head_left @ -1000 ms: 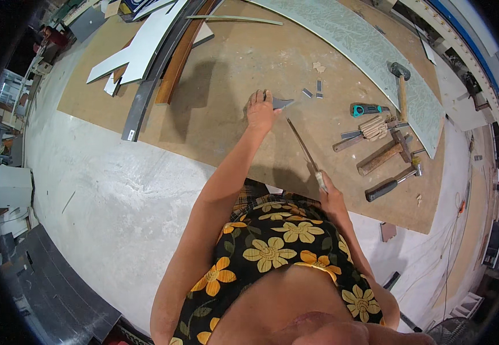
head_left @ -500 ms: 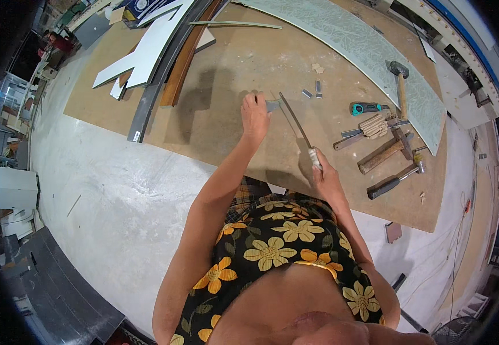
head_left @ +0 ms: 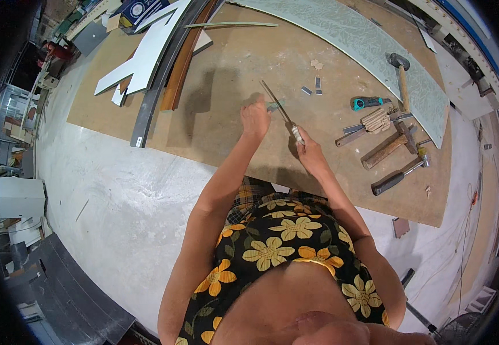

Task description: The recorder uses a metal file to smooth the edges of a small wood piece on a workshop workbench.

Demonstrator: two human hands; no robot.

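Observation:
My left hand (head_left: 255, 119) is closed on a small flat grey-green piece (head_left: 275, 106), which sticks out to the right of the fingers. In my right hand (head_left: 311, 154) is a long, thin, dark file (head_left: 278, 103) with a white-wrapped handle, pointing away and to the left. The file's blade crosses the edge of the flat piece; whether the two touch is hard to tell. Both hands are over the near part of a brown board. Beyond them on the board lie two small grey rectangular pieces (head_left: 318, 85) and a beige scrap (head_left: 317, 64).
To the right lie a teal-and-black utility knife (head_left: 367, 103), a bundle of wooden sticks (head_left: 376, 121), a wood-handled hammer (head_left: 384, 150) and a black-handled hammer (head_left: 399, 177). A mallet (head_left: 400, 69) rests partly on a patterned green panel (head_left: 341, 40). Dark and brown strips (head_left: 166, 75) stand left.
My right hand has pushed the file forward and to the left, so its tip now reaches beyond the flat piece. My left hand stays nearly in place, still gripping the piece.

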